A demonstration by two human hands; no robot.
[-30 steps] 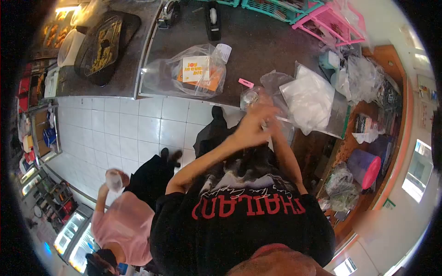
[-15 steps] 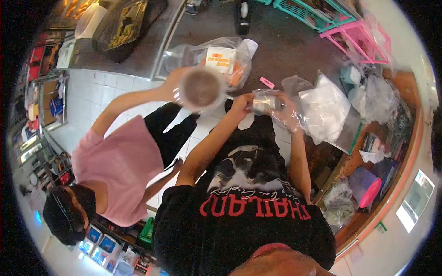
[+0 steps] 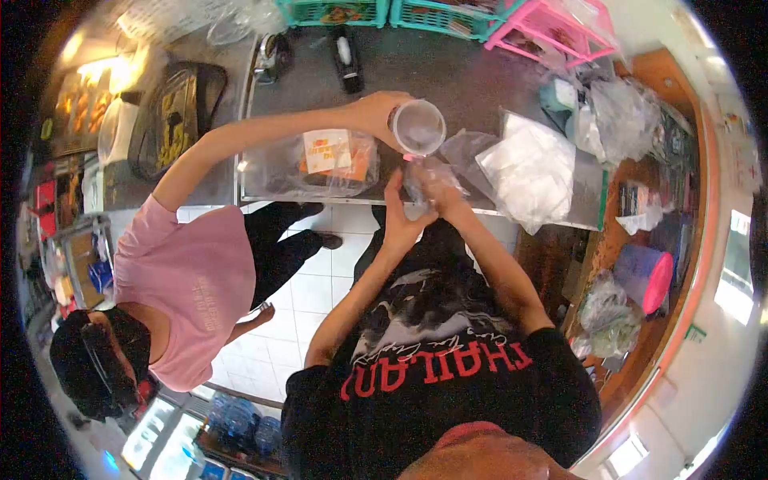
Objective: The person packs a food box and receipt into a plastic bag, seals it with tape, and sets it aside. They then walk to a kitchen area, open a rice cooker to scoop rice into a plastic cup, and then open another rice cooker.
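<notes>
A clear plastic bag (image 3: 436, 178) is between my two hands over the counter's front edge; what it contains is hard to make out. My left hand (image 3: 402, 220) curves around the bag's lower left side, thumb and fingers apart with clear plastic between them. My right hand (image 3: 442, 194) grips the bag from the right, its fingers partly hidden by the film. Just beyond, a co-worker's hand (image 3: 380, 116) holds a translucent cup (image 3: 419, 128) with a pale round top. A small pink object (image 3: 412, 158) shows just below that cup.
Flat clear bags (image 3: 528, 172) lie stacked to the right on the dark counter (image 3: 432, 72). A bagged orange-and-white package (image 3: 330, 152) sits to the left. Teal baskets (image 3: 444, 20) and a pink basket (image 3: 552, 36) line the back. The co-worker in pink (image 3: 188, 280) stands at left.
The co-worker's arm has reached rightward with the cup, now beyond my hands. My hands have drawn together and turned around the bag. The camera view has shifted.
</notes>
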